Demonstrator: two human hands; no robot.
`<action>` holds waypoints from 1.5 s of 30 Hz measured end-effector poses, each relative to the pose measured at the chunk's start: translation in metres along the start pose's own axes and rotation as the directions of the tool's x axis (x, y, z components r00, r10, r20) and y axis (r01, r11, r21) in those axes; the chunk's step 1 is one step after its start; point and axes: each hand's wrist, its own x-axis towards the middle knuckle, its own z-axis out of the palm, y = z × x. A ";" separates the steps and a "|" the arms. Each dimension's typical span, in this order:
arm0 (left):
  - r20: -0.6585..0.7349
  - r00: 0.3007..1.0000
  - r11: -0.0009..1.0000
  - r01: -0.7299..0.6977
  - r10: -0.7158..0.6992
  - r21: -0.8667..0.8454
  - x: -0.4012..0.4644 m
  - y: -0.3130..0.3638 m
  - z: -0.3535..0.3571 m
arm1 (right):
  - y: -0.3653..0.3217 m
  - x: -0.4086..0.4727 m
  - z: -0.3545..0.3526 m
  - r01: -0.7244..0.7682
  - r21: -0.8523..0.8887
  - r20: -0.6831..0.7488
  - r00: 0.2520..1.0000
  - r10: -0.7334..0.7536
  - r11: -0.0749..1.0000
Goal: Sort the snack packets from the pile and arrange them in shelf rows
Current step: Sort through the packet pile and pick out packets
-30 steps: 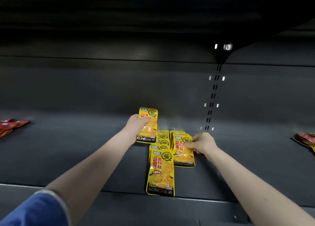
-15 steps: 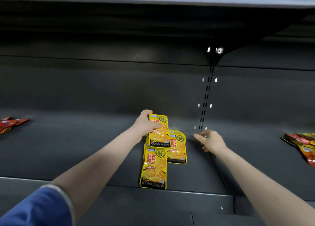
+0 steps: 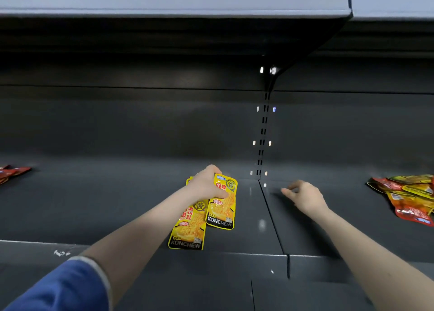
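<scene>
Here the left hand (image 3: 206, 184) grips a yellow packet (image 3: 223, 205); light, floppy and slick, it is best pinched at its top seam. The right hand (image 3: 305, 197) hovers loose, empty.

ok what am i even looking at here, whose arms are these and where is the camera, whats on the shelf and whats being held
There is no machine: these are a person's two bare arms, filmed by a wide-angle camera worn on their head, looking forward and down. They face a dark shelf under another shelf.

The left hand grips a yellow snack packet, marked KONCHEW, by its upper part. Its lower end seems to lie on the shelf, beside a row of yellow packets lying flat and partly hidden by the arm.

The right hand holds nothing; its fingers are loosely curled just above the shelf.

A mixed pile of red and yellow packets lies at the far right, and a few red packets at the far left.
</scene>
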 end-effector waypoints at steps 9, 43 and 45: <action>-0.076 0.992 0.881 -0.057 0.104 0.470 -0.002 -0.012 0.002 | 0.004 0.003 0.005 0.042 -0.010 0.010 0.999 -0.042 0.999; -0.048 0.956 0.891 -0.251 0.290 0.379 0.006 -0.030 -0.003 | -0.007 -0.012 0.008 0.058 -0.295 -0.030 0.997 -0.070 0.954; -0.065 0.954 0.893 -0.249 0.293 0.375 0.007 -0.028 -0.004 | -0.007 -0.018 0.005 0.050 -0.346 -0.041 0.997 -0.068 0.937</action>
